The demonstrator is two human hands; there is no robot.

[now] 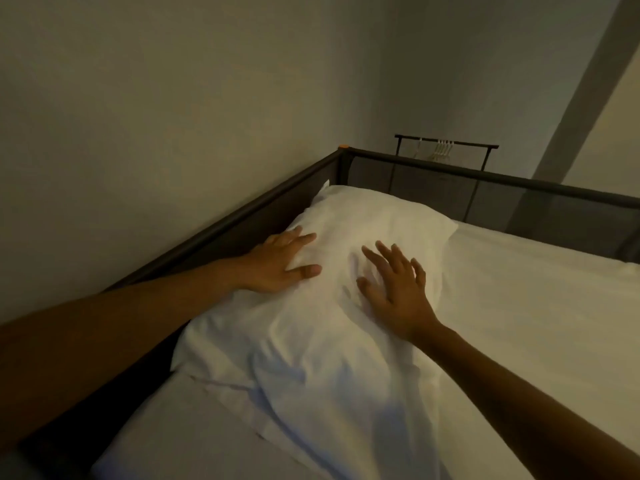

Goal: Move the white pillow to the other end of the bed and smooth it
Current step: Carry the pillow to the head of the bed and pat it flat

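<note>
The white pillow (332,306) lies on the white sheet of the bed (536,306), pushed into the corner by the dark frame, its cover wrinkled toward me. My left hand (277,263) rests flat on the pillow's left edge next to the side rail, fingers spread. My right hand (394,289) lies flat on the middle of the pillow, fingers apart, pressing a small dent into it. Neither hand grips the fabric.
A dark bed rail (207,233) runs along the wall on the left, and a dark mesh end panel (485,195) closes the far end. Behind that stands a black clothes rail (446,145) with white hangers. A plain wall rises on the left.
</note>
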